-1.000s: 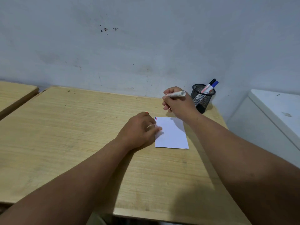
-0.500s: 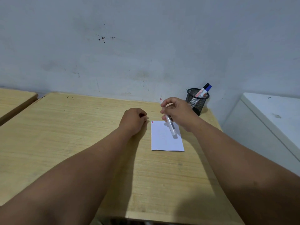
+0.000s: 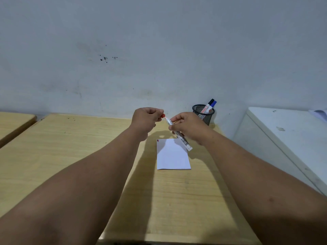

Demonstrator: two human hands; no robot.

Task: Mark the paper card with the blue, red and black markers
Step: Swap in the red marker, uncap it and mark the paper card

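1. Above the counter [image 3: 70, 156]: the right hand [image 3: 190, 127] is clamped on the red marker [image 3: 177, 135]; the left hand [image 3: 145, 119] is pinched on its red cap [image 3: 163, 115], apparently to cap or uncap it.
2. Paper card [image 3: 172, 154]: flat beneath the hands, handy for marking, small marks at its far left corner.
3. Mesh cup [image 3: 204, 114]: parks the black and blue markers [image 3: 211, 103] upright.

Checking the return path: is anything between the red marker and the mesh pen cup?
Nothing on the desk blocks it. The red marker sits in the right hand, its red cap at the left hand. The mesh cup stands behind the right hand, already holding two markers.
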